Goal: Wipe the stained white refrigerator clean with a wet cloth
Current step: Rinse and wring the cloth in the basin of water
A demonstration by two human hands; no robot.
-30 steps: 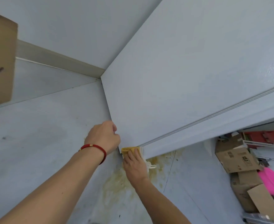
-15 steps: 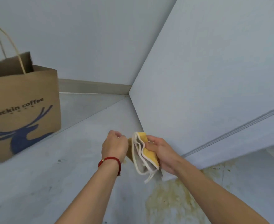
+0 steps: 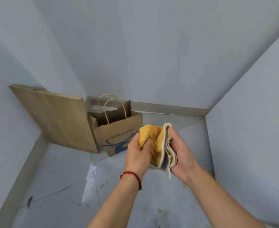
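Both hands meet at centre frame, holding a folded yellow cloth with a pale grey border between them, raised above the floor.

Left hand: fingers curled into the cloth from the left; the thumb presses into the yellow pile near the upper left corner of the fold. A red cord bracelet sits on this wrist.

Right hand: fingers lie along the right side of the fold with the fingertips at the top grey edge; the stacked grey hems run down against the palm. A loose corner of the border hangs below the heel of the hand.

White refrigerator: its flat side fills the right of the frame, well apart from the cloth; neither hand touches it.

Tiled floor: grey, with dark scuffs at lower left and small yellowish stains at lower centre-right.

A brown paper bag printed "luckin coffee" with a blue deer stands in the corner behind the hands. A flat cardboard sheet leans against the wall just to its left.
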